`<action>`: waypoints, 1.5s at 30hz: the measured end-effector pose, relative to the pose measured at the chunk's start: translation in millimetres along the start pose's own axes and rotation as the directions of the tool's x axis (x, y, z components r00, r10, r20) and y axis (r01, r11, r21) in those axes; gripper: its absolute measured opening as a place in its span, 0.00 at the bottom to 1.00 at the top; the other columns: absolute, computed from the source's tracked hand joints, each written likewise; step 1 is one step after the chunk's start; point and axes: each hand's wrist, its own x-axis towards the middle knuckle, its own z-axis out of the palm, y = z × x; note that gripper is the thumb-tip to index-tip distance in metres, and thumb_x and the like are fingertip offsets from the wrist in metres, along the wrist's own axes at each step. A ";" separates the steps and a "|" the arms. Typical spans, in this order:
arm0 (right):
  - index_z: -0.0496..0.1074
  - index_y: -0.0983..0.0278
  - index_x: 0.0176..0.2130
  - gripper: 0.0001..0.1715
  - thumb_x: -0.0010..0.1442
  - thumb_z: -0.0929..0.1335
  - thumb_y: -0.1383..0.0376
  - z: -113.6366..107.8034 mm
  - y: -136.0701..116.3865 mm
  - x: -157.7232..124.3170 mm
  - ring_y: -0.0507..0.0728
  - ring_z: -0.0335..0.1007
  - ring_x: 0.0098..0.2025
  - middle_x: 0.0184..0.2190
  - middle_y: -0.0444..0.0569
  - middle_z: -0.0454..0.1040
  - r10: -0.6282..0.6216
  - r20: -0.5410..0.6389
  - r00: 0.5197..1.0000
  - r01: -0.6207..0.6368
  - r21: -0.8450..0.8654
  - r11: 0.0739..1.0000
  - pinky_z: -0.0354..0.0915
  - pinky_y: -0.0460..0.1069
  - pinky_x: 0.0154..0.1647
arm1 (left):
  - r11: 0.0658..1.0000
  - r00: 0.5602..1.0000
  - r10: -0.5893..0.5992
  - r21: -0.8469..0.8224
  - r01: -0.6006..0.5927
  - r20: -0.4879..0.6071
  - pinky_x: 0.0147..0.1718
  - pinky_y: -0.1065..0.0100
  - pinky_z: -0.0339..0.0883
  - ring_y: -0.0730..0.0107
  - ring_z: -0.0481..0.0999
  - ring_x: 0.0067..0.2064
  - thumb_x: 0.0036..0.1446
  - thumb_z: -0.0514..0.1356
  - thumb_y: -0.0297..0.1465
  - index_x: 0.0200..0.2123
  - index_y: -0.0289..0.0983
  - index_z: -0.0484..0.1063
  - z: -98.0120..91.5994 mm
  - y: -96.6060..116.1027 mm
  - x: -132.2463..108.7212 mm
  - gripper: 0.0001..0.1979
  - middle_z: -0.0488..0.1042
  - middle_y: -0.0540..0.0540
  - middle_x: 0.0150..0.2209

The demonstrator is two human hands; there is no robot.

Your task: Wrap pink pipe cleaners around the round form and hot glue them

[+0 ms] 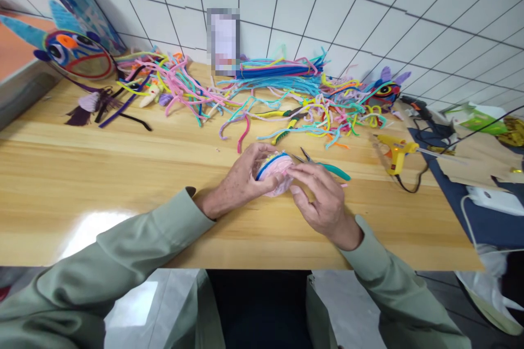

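Note:
Between my hands, just above the wooden table, is a rounded pink pipe-cleaner piece (pixel 279 164) with a blue band and a bit of yellow along its upper edge. My left hand (pixel 254 170) is wrapped round its left side, the thumb lying across the front. At its right side my right hand (pixel 321 194) touches the pink surface with the fingertips, its thumb held apart from the fingers. Whether a strand lies under those fingertips is hidden. Pliers with teal handles (pixel 333 170) lie behind my right hand, their jaws pointing left.
Loose pipe cleaners (pixel 184 84) and a bundle of them (pixel 278 68) line the tiled wall. Yellow-green pliers (pixel 286 126) lie among them. A yellow glue gun (pixel 395 151) with a cord stands at right. A fish-like craft figure (pixel 77 53) and a tall can (pixel 84 8) are at left.

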 end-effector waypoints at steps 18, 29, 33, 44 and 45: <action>0.77 0.57 0.48 0.10 0.69 0.71 0.70 -2.0 -0.2 6.7 0.62 0.87 0.49 0.45 0.50 0.88 0.075 -0.011 0.997 -0.075 0.048 0.996 0.81 0.59 0.51 | 0.999 0.999 -0.046 -0.005 0.046 0.019 0.65 0.50 0.75 0.52 0.78 0.64 0.65 0.72 0.40 0.61 0.42 0.67 -1.7 4.5 0.2 0.26 0.74 0.38 0.60; 0.73 0.57 0.45 0.03 0.75 0.70 0.66 1.4 2.8 -0.6 0.60 0.88 0.52 0.47 0.50 0.89 0.219 -0.027 0.975 -0.213 0.158 0.964 0.82 0.57 0.53 | 0.998 1.000 -0.020 -0.058 0.020 0.003 0.69 0.51 0.73 0.52 0.78 0.65 0.65 0.72 0.46 0.60 0.41 0.68 -0.8 1.1 1.5 0.28 0.74 0.39 0.60; 0.74 0.57 0.44 0.06 0.78 0.68 0.62 1.0 2.3 -2.0 0.60 0.88 0.52 0.47 0.49 0.89 0.349 0.001 0.937 -0.336 0.267 0.903 0.81 0.57 0.53 | 0.998 0.999 -0.034 -0.051 0.035 0.014 0.67 0.51 0.73 0.52 0.78 0.65 0.65 0.72 0.43 0.61 0.42 0.66 -0.5 1.7 0.9 0.28 0.74 0.38 0.62; 0.77 0.55 0.46 0.10 0.77 0.70 0.53 5.1 8.8 -7.4 0.60 0.86 0.53 0.48 0.49 0.88 0.497 0.056 0.866 -0.461 0.475 0.750 0.79 0.59 0.56 | 0.997 0.997 -0.077 -0.025 0.077 0.005 0.66 0.52 0.74 0.53 0.78 0.65 0.64 0.72 0.37 0.61 0.42 0.67 0.1 3.5 0.8 0.27 0.74 0.38 0.63; 0.77 0.56 0.45 0.10 0.76 0.71 0.54 5.2 9.0 -7.1 0.60 0.86 0.52 0.48 0.49 0.88 0.493 0.059 0.868 -0.457 0.486 0.745 0.79 0.59 0.56 | 0.997 0.997 -0.075 -0.027 0.075 0.004 0.66 0.52 0.74 0.53 0.78 0.65 0.64 0.72 0.37 0.61 0.42 0.67 0.1 3.2 0.8 0.27 0.74 0.38 0.62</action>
